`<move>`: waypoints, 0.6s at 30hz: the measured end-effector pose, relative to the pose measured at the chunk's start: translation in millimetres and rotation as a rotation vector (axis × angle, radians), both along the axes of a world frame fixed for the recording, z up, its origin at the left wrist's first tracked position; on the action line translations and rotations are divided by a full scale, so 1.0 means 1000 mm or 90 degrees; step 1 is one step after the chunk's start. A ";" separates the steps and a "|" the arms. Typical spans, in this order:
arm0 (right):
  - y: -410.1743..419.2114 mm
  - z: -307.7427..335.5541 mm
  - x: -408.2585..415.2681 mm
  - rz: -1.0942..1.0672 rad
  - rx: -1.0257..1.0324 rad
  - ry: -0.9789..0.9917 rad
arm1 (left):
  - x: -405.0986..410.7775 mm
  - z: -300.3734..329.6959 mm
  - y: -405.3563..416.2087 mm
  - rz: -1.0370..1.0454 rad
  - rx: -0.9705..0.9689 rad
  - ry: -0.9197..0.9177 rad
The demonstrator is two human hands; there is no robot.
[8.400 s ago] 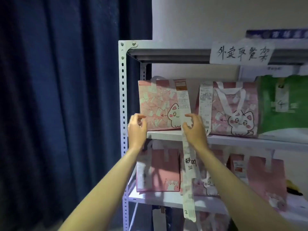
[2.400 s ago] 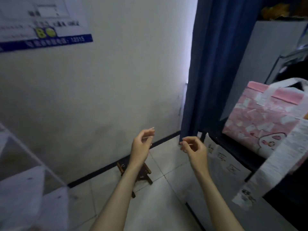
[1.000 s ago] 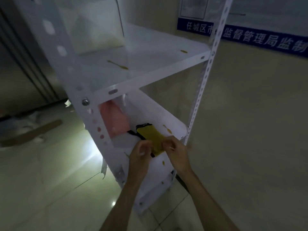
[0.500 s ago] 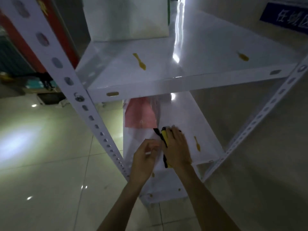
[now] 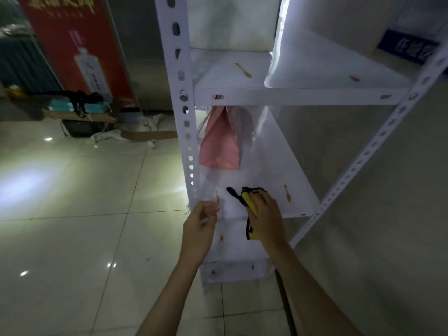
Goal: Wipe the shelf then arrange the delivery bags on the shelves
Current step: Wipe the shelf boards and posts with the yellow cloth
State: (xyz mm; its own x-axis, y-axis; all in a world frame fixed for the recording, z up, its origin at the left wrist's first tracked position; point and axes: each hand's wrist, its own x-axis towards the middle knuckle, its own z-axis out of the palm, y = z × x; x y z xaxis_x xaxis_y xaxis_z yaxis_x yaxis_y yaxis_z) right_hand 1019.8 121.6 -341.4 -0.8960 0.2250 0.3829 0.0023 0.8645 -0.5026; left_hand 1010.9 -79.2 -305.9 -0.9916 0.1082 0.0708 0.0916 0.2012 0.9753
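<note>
Turned away from the stocked rack where I was handling the pink cat bags a few seconds ago; now at the white shelf unit [image 5: 291, 95], looking down at its lower tiers. Half a second back my two hands were close together over the cloth; now they're apart.

Right hand [image 5: 265, 215] rests on the yellow-and-black cloth [image 5: 247, 198], fingers curled over its top, pressing it onto the middle shelf board [image 5: 266, 151] near the front edge. Part of the cloth hangs over the lip below my palm. Left hand [image 5: 200, 226] has come off it and hovers just left of the board edge, thumb and fingertips drawn lightly together; can't tell if they pinch anything, looks like nothing.

One pink delivery bag [image 5: 219, 141] stands further back on the same board, against the left upright [image 5: 184, 105]. Small yellow marks [image 5: 287, 192] dot the boards, one just right of the cloth, one on the shelf above [image 5: 243, 70].

Read: wipe phase on this unit is only beginning, cloth under one hand and no stroke evident. The pink bag sits in the wipe path, so it likely needs shifting to clean under it. Arranging bags here comes after. Dim light, marks may be hard to judge clean.
</note>
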 end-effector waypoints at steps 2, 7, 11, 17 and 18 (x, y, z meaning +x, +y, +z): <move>-0.002 0.003 0.007 -0.027 -0.042 -0.037 | 0.006 0.000 -0.011 0.032 0.003 -0.002; -0.006 0.011 0.009 -0.034 -0.086 -0.046 | 0.008 0.006 -0.032 0.140 -0.013 0.017; -0.006 0.027 -0.015 -0.007 -0.136 -0.104 | -0.012 0.024 -0.035 0.146 -0.054 0.050; -0.025 0.034 -0.070 0.068 -0.148 -0.165 | -0.048 0.078 -0.016 0.062 0.024 0.124; -0.030 0.035 -0.074 0.084 -0.153 -0.168 | -0.056 0.084 -0.012 0.058 0.026 0.139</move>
State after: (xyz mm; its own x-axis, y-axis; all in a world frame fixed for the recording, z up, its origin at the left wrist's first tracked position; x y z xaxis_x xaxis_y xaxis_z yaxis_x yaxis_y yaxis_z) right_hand 945.3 91.8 -306.9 -0.9839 0.1572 0.0847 0.0562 0.7232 -0.6883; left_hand 954.7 -91.1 -221.4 -0.9576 0.0118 0.2878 0.2852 0.1796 0.9415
